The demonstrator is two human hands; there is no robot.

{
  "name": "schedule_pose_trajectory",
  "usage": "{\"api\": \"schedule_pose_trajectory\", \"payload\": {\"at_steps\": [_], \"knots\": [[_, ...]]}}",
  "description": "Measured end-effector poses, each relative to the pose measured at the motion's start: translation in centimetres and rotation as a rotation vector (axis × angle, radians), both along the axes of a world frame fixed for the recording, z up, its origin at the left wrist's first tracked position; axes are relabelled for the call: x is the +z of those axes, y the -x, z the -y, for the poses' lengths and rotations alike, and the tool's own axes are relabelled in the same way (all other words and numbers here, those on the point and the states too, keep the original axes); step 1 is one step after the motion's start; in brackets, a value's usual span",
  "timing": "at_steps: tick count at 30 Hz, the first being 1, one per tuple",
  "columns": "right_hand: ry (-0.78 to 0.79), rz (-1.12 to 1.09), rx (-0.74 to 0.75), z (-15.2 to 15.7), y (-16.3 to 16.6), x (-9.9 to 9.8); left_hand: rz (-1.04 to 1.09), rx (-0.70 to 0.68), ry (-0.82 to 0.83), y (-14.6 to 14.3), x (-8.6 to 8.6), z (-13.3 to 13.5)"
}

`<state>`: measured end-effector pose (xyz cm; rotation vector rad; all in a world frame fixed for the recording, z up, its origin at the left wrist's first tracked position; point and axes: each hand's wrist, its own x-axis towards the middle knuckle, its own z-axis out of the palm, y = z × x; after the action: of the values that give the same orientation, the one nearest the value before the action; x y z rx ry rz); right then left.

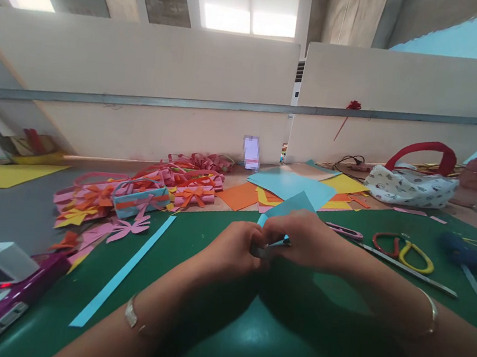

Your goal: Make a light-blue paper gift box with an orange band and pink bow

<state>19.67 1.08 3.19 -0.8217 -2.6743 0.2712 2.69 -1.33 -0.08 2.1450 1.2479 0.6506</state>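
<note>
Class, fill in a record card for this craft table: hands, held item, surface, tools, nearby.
Hands: left hand and right hand, both pinching one sheet
Held item: blue paper, corner sticking up
Surface: green mat
Tools: scissors, lying right of the hands
Nearby: blue strip at left; pile of paper crafts beyond it

both hands, left hand [233, 251] and right hand [305, 240], pinch a blue paper piece [290, 204] above the green mat [208, 338].
</note>
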Motion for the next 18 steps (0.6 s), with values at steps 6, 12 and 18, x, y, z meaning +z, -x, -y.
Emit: {"api": "schedule_pose_trajectory", "payload": {"at_steps": [6, 12, 18], "knots": [[-0.039, -0.039, -0.032, 0.17, 0.04, -0.09, -0.015, -0.002, -0.067, -0.11, 0.09, 0.1], [-0.035, -0.053, -0.063, -0.16, -0.02, 0.05, -0.042, 0.028, -0.07, -0.26, 0.7, 0.19], [0.015, -0.076, -0.019, -0.52, 0.12, -0.12, -0.029, 0.0, 0.007, -0.06, 0.74, 0.25]]}}
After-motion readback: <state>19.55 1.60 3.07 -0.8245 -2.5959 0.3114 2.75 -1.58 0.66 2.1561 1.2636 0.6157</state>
